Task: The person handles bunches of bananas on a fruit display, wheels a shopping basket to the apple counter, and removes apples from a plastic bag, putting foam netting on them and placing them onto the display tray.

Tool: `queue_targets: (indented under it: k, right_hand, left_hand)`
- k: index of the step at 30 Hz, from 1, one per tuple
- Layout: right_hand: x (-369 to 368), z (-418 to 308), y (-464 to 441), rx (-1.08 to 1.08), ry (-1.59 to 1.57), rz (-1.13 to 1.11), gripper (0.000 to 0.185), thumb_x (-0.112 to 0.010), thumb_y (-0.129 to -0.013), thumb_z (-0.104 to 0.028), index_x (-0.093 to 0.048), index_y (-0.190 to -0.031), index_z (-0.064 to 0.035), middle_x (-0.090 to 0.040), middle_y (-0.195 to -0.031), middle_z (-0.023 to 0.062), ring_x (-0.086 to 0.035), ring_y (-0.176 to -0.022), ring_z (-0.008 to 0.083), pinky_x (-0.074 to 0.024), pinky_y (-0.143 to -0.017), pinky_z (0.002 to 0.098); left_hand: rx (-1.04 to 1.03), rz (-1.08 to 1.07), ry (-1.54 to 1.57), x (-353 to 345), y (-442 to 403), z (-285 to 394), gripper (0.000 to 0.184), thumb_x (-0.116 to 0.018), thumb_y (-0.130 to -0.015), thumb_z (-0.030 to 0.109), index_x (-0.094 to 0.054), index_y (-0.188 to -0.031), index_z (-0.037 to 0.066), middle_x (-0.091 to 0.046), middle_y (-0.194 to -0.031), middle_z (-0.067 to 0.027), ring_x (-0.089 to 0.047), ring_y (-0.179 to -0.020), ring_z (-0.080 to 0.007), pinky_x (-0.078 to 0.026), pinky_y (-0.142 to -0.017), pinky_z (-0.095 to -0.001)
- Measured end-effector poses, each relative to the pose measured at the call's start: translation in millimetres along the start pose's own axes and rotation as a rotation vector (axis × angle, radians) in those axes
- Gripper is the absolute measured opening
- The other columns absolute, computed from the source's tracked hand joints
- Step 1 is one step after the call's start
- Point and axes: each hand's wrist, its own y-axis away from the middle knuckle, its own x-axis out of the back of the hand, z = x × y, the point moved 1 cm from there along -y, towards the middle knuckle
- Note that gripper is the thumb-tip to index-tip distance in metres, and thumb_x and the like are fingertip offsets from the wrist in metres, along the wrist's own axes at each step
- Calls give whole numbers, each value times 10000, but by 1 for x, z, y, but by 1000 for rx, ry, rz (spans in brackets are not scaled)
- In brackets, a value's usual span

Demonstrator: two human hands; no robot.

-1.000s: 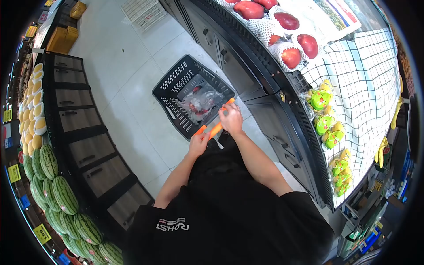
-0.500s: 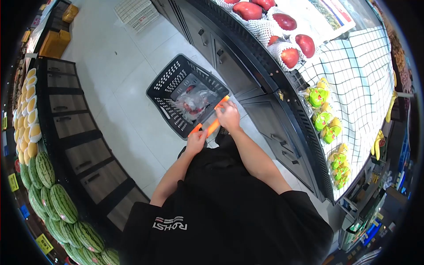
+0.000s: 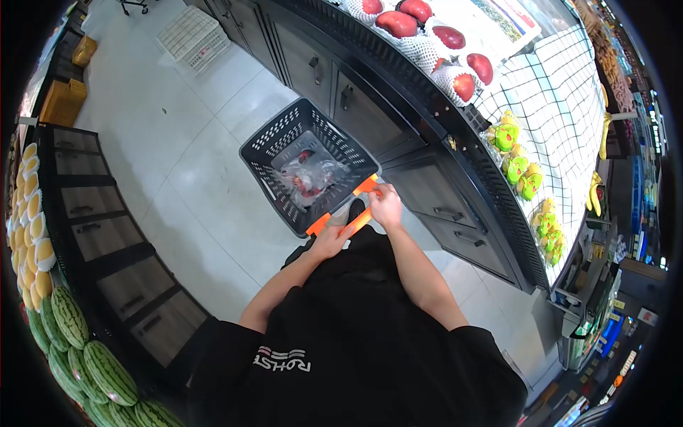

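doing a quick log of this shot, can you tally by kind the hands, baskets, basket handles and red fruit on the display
Hands: 2 (left hand, right hand)
Dark grey basket: 1
Orange handle: 1
Red fruit on the display: 7 showing, some partly hidden
Total: 11

Floor (image 3: 188, 185) opens left of the basket (image 3: 340, 135) (cabinets (image 3: 373, 114) block right).

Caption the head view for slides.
Left hand and right hand grip the orange handle of a grey perforated plastic basket holding crumpled clear plastic.
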Motion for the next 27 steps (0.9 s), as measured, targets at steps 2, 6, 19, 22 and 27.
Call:
queue_targets:
  k: [2,6,19,22,27]
  right_hand:
    - [-1,2,9,8,2,41,277,-620,-810,-243,-694,-973,-32,-647,-1116,122,-627,-1027,321,-498,-888,409]
    - [1,1,25,-47,7,65,255,-623,-812,-234,-693,-950,-31,-653,-1076,121,-639,-985,319,-503,-861,416]
    - [-11,9,74,-101,-63,167,257,-609,-822,-221,-693,-958,-19,-651,-1059,155,-646,-956,329,-503,-856,415]
    - [-10,4,71,-109,-52,182,268,-611,-822,-227,-695,-969,-19,-652,-1066,157,-644,-962,337,-504,-857,416]
    - [-5,6,55,-183,-17,148,272,-622,-812,-241,-704,-961,-28,-656,-1079,156,-637,-985,349,-500,-861,422]
  left_hand:
    - [-5,-33,-32,3,6,3,557,-512,-955,487,-671,-840,-34,-623,-695,-213,-655,-727,-340,-475,-666,-416]
    - [-108,-37,-107,5,14,-1,561,-549,-918,541,-674,-845,-1,-612,-664,-156,-626,-641,-293,-460,-604,-393]
    - [-154,-232,-189,19,27,-22,547,-563,-905,546,-683,-869,14,-649,-717,-171,-651,-712,-322,-473,-645,-408]
    - [-145,-237,-180,22,28,-16,522,-579,-902,530,-687,-880,20,-651,-726,-175,-652,-710,-324,-475,-643,-410]
    - [-102,-203,-194,18,20,-6,607,-595,-862,590,-662,-841,-14,-660,-742,-203,-660,-759,-376,-498,-671,-447]
